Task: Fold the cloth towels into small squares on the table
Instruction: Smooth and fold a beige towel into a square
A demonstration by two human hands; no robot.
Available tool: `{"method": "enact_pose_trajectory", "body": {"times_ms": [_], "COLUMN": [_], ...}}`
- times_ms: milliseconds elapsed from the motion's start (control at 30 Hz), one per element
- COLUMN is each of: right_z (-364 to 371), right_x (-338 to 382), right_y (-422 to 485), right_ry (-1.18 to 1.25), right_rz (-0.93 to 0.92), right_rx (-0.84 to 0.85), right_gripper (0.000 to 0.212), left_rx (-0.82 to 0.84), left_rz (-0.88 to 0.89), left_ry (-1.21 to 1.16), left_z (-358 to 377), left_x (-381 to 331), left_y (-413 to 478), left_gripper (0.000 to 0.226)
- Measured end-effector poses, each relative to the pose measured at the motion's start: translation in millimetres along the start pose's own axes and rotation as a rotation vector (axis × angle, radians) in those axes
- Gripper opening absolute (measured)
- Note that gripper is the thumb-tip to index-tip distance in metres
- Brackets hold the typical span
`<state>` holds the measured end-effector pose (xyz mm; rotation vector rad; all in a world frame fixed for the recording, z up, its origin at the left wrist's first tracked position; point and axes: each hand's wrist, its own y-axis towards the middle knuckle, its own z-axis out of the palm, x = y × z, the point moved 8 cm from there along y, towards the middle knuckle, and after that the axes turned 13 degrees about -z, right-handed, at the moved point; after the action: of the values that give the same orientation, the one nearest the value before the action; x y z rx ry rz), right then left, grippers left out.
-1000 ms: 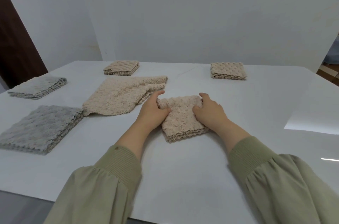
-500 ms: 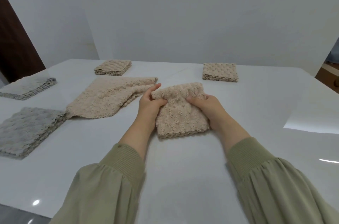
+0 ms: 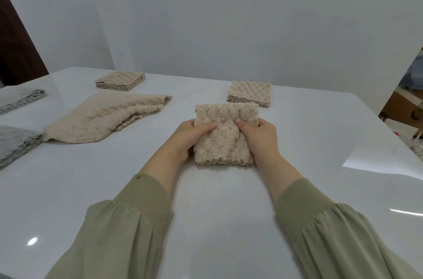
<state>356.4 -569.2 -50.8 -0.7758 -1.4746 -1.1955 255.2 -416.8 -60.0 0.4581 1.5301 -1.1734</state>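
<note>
Towel (image 3: 223,143), lately flat, now tilts up — left hand (image 3: 191,139) and right hand (image 3: 263,139) pinch its sides; folding apparently done.

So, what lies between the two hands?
A folded beige towel, which the left hand and right hand grip by its sides; the head view shows it.

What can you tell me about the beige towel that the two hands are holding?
The beige towel is a folded, roughly square pad of fluffy, bumpy cloth, several layers thick, with wavy layer edges showing along its near side. It sits near the middle of the white table and seems tilted, its far edge raised. The left hand grips its left side and the right hand its right side, thumbs on top.
</note>
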Motion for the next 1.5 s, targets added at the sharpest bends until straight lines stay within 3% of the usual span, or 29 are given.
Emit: {"method": "enact_pose_trajectory", "body": {"times_ms": [200,267,367,500,600,733,833,967,1233,1367,1500], "right_z": [-60,-80,-112,-172,-210,-250,-276,-299,-309,-300,-277], "right_x": [8,8,9,19,22,26,29,33,26,21,7], "right_y": [-4,-8,-12,-13,-13,-15,-8,10,29,31,29], "right_ry": [-0.052,-0.061,-0.103,-0.271,-0.365,-0.395,-0.431,-0.580,-0.713,-0.998,-1.199], "right_rz": [-0.033,-0.015,-0.029,-0.131,-0.155,-0.175,-0.197,-0.296,-0.246,-0.192,-0.166], "right_rx": [-0.050,-0.017,0.048,-0.023,-0.045,-0.094,-0.148,-0.194,-0.161,-0.021,0.245], "right_gripper": [0.019,0.025,0.017,0.015,0.010,0.027,0.032,0.019,0.032,0.047,0.050], "left_rx": [-0.146,-0.213,-0.265,-0.333,-0.355,-0.483,-0.600,-0.560,-0.459,-0.375,-0.393], "left_rz": [0.098,0.141,0.162,0.122,0.149,0.231,0.318,0.446,0.508,0.552,0.528], "left_ry": [0.064,0.048,0.003,0.055,0.181,0.152,0.267,0.620,0.790,0.952,1.120], "left_z": [49,64,92,136,177,219,250,294,308,317,322], "left_x": [4,6,16,35,44,51,46,31,22,33,37], "left_y": [-20,-29,-44,-64,-75,-80,-73,-52,-32,-37,-37], "left_gripper": [0.014,0.020,0.028,0.057,0.064,0.047,0.025,0.016,0.026,0.038,0.041]}}
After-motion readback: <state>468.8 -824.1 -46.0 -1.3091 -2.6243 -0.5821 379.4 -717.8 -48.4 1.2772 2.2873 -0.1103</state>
